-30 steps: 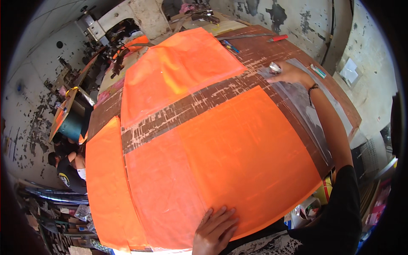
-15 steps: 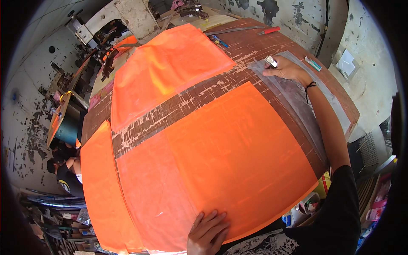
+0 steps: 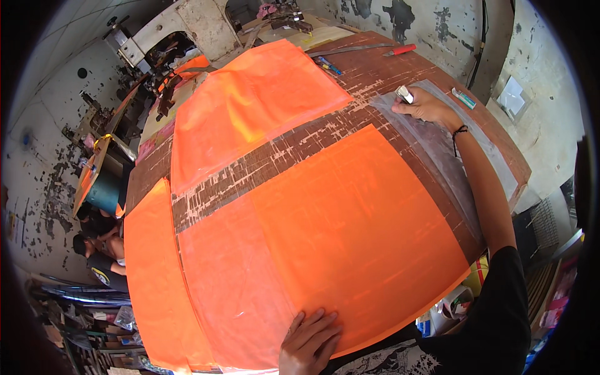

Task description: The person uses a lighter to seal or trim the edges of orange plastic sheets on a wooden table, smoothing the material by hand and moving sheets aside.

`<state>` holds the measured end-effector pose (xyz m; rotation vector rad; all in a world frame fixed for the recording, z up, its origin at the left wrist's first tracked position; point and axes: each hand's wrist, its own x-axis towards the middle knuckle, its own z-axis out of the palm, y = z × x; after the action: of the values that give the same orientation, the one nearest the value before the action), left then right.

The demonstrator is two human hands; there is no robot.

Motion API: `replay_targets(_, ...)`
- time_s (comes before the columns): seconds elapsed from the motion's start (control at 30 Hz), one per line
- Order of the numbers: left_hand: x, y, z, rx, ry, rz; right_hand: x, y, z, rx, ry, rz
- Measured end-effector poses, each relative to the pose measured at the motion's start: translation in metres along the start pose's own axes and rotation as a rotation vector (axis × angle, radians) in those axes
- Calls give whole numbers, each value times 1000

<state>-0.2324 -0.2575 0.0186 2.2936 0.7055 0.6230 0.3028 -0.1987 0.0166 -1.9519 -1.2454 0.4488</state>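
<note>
The left hand is resting on the orange sheet while the right hand is gripping a small whitish object.
The sheet is covering the frame's centre, the left fingers lying slightly apart on it at the bottom; at upper right, the other fingers are clamping the object above clear plastic sheeting.

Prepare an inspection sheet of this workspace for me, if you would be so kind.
Surface: brown table, scuffed and scratched.
Job's things: orange sheets on the table; clear plastic at right.
Clutter: red-handled tool, pen-like items.
Left hand: resting on orange material.
Right hand: holding a small whitish object over the plastic.
Cables: dark, cable-like line on the wall.
Surroundings: wall peeling; people at left.
</note>
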Motion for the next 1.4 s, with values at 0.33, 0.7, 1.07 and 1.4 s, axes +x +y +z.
replay_targets(0.33,2,-1,-2,-7,1,-14,-2,-8,5,-26,14,-11)
replay_targets(0.7,0,-4,-5,-1,-21,18,-8,-33,10,-24,7,140)
replay_targets(1.07,-2,-19,-6,-25,-58,2,-8,-28,6,50,-40,130)
replay_targets(1.4,-5,-17,-9,-52,-44,21,-4,-14,2,268,65,113)
